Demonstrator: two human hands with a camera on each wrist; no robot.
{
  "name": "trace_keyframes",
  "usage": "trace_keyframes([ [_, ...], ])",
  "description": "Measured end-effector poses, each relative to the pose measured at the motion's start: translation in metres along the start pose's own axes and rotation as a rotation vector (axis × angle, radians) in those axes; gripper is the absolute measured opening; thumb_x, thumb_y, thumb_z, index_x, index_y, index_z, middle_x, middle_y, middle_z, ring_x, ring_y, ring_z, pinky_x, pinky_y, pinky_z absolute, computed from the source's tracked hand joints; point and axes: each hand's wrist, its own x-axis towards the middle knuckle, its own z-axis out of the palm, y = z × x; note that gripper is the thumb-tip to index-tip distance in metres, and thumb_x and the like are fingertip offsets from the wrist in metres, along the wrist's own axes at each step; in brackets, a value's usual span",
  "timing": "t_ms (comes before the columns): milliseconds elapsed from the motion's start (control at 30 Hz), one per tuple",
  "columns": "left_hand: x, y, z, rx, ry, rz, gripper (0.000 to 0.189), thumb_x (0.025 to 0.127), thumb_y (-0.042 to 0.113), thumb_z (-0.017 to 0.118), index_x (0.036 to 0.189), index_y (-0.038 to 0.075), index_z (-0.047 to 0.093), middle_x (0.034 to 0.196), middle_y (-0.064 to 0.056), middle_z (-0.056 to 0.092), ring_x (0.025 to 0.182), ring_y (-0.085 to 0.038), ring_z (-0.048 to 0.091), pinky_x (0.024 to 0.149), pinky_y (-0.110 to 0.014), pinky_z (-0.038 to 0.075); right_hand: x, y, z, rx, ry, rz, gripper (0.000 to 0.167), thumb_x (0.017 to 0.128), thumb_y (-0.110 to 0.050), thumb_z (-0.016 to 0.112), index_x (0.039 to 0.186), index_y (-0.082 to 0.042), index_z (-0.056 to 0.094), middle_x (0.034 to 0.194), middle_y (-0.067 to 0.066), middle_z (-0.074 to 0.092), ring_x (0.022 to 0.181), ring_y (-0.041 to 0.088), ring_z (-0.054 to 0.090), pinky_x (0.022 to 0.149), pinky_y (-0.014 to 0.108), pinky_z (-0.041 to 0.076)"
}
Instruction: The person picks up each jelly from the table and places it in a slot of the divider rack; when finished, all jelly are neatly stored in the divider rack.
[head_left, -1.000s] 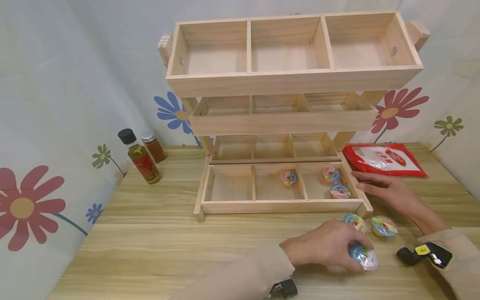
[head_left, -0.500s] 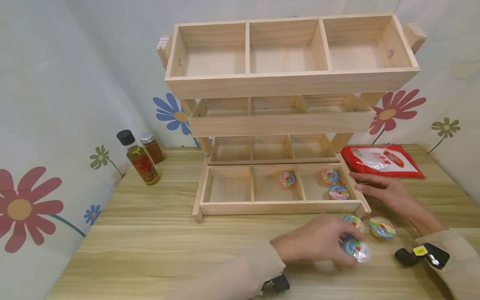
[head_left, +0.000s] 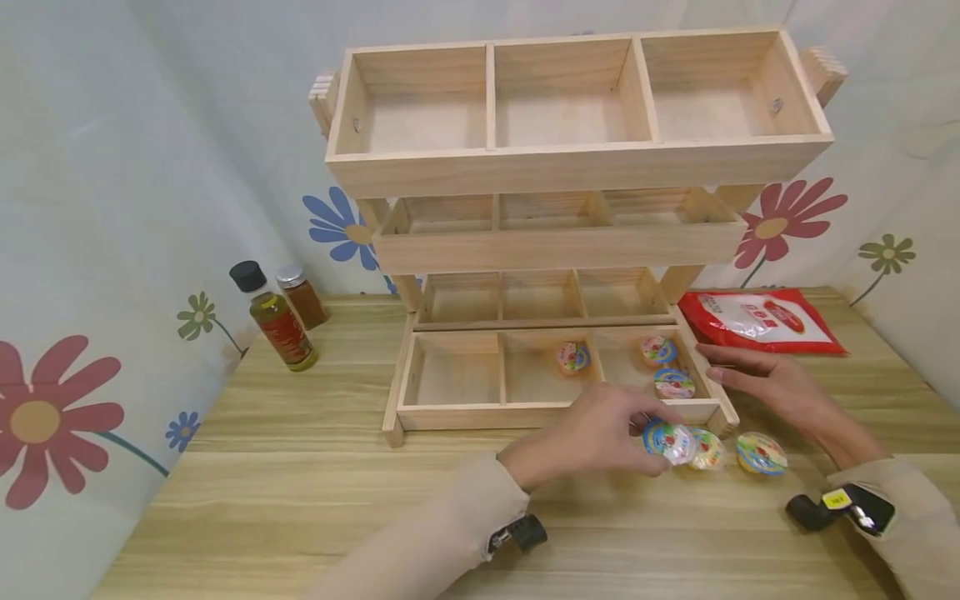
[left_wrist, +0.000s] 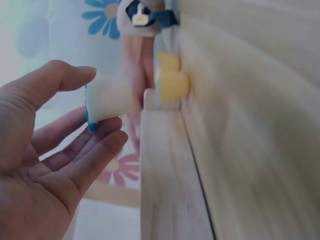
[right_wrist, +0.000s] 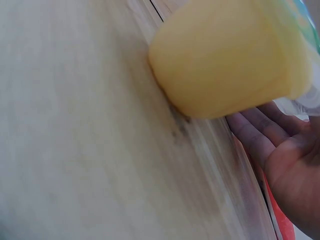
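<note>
My left hand (head_left: 592, 437) pinches a small jelly cup (head_left: 670, 441) with a blue-edged printed lid, held in front of the wooden rack's bottom tray (head_left: 480, 418). In the left wrist view, this jelly cup (left_wrist: 110, 98) has a pale body, gripped between thumb and fingertips. Its lid overlaps a yellow jelly cup (head_left: 708, 451) on the table in the head view; a second yellow jelly cup (head_left: 761, 454) stands to the right. My right hand (head_left: 787, 392) rests against the rack's right side, fingers extended. One jelly cup (head_left: 573, 357) lies in the tray's middle compartment, two in the right one.
Three more tiers rise above the bottom tray, the top tier (head_left: 577, 171) overhanging toward me. A red and white bag (head_left: 765, 321) lies right of the rack. An oil bottle (head_left: 281, 325) and a brown jar (head_left: 303, 300) stand at the left. A flowered curtain hangs behind.
My left hand has moved left and up toward the tray front, carrying the pale jelly cup off its spot near the yellow ones. My right hand stays at the rack's side.
</note>
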Motion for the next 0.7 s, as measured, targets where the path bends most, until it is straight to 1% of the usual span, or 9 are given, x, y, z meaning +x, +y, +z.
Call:
trace_keyframes([
  [133,-0.002,-0.005,-0.012,-0.005,0.031,-0.019,0.040,0.084,0.017,0.087,0.123,0.013,0.078,0.109,0.009,0.076,0.088,0.008,0.062,0.080,-0.009,0.050,0.000,0.000,0.000,0.006,-0.008,-0.001,0.062,0.106,-0.038,0.066,0.157,-0.007,0.051,0.156,0.029,0.048,0.141,0.049,0.036,0.103,0.065,0.035],
  [233,-0.003,-0.009,-0.020,-0.026,0.057,-0.034,0.040,0.084,0.016,0.087,0.123,0.013,0.079,0.104,0.011,0.076,0.088,0.007,0.062,0.081,-0.010,0.050,0.000,0.001,-0.001,0.004,-0.001,-0.004,0.061,0.106,-0.038,0.066,0.156,-0.007,0.052,0.155,0.029,0.049,0.139,0.047,0.037,0.102,0.060,0.036],
  [267,-0.004,-0.011,-0.023,-0.025,0.069,-0.036,0.040,0.084,0.016,0.087,0.123,0.013,0.079,0.104,0.011,0.076,0.089,0.007,0.063,0.084,-0.010,0.048,0.000,0.001,-0.001,0.004,0.001,-0.004,0.060,0.106,-0.038,0.066,0.156,-0.008,0.052,0.155,0.028,0.050,0.139,0.046,0.038,0.102,0.057,0.037],
  [333,-0.004,-0.014,-0.028,-0.032,0.092,-0.050,0.040,0.084,0.016,0.087,0.122,0.014,0.079,0.102,0.012,0.075,0.089,0.007,0.063,0.084,-0.011,0.049,0.001,0.001,-0.001,0.000,0.006,-0.006,0.060,0.106,-0.038,0.067,0.156,-0.009,0.053,0.154,0.027,0.051,0.138,0.043,0.039,0.101,0.053,0.037],
  [433,-0.006,-0.020,-0.035,-0.036,0.121,-0.060,0.039,0.083,0.014,0.088,0.121,0.012,0.079,0.104,0.008,0.076,0.090,0.004,0.065,0.083,-0.012,0.050,0.000,0.000,-0.001,-0.007,0.015,-0.005,0.059,0.106,-0.039,0.067,0.155,-0.010,0.054,0.153,0.024,0.053,0.135,0.036,0.041,0.099,0.046,0.038],
  [533,-0.006,-0.025,-0.041,-0.079,0.137,-0.079,0.039,0.083,0.010,0.088,0.121,0.007,0.079,0.106,0.000,0.076,0.090,-0.002,0.067,0.079,-0.014,0.054,0.000,0.000,-0.001,-0.014,0.021,-0.003,0.058,0.105,-0.039,0.068,0.155,-0.011,0.055,0.153,0.023,0.054,0.133,0.031,0.041,0.097,0.042,0.039],
  [667,-0.006,-0.031,-0.048,-0.120,0.156,-0.123,0.040,0.083,0.008,0.088,0.122,0.003,0.078,0.108,-0.007,0.077,0.091,-0.007,0.069,0.079,-0.016,0.055,0.000,0.002,0.000,-0.008,0.022,0.003,0.058,0.105,-0.039,0.068,0.155,-0.012,0.055,0.154,0.023,0.052,0.133,0.031,0.041,0.096,0.039,0.041],
  [700,-0.006,-0.032,-0.049,-0.122,0.159,-0.135,0.040,0.083,0.008,0.088,0.122,0.003,0.078,0.109,-0.008,0.077,0.092,-0.007,0.069,0.079,-0.016,0.054,0.000,0.002,0.000,-0.007,0.021,0.003,0.058,0.105,-0.039,0.068,0.155,-0.013,0.055,0.154,0.023,0.052,0.133,0.031,0.040,0.096,0.038,0.041],
])
